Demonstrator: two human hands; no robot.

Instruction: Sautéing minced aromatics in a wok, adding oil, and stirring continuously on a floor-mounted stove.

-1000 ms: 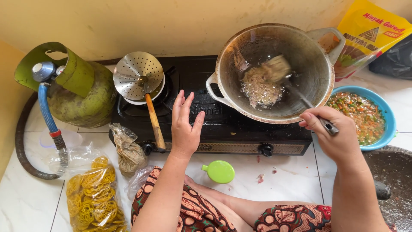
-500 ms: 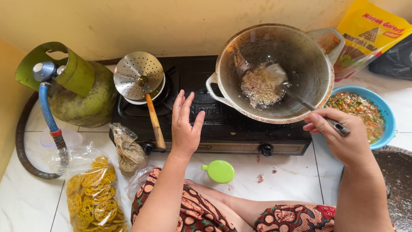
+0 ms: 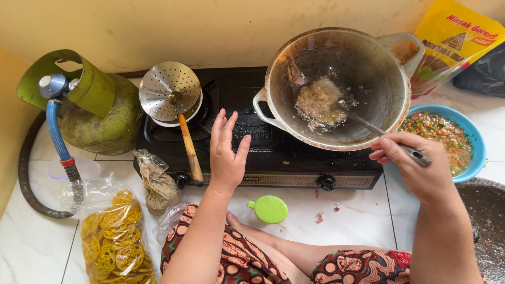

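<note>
A large metal wok (image 3: 389,89) sits on the right burner of a black two-burner stove (image 3: 268,152). In its middle lies a lump of pale minced food (image 3: 318,102). My right hand (image 3: 415,168) is shut on the handle of a metal spatula (image 3: 368,123), whose blade rests in the wok beside the food. My left hand (image 3: 227,152) hovers over the stove's front edge, fingers spread, holding nothing. A perforated metal skimmer (image 3: 169,92) with a wooden handle lies on a white bowl on the left burner.
A green gas cylinder (image 3: 94,110) with a blue hose stands at the left. On the tiled floor lie a bag of yellow crackers (image 3: 115,242), a small bag (image 3: 158,184) and a green lid (image 3: 270,209). A blue bowl of chopped vegetables (image 3: 463,144) and a yellow pouch (image 3: 457,37) sit at right.
My right hand has drawn back slightly and turned the spatula, pushing the food from the wok's left side toward the middle. My left hand has stayed in place.
</note>
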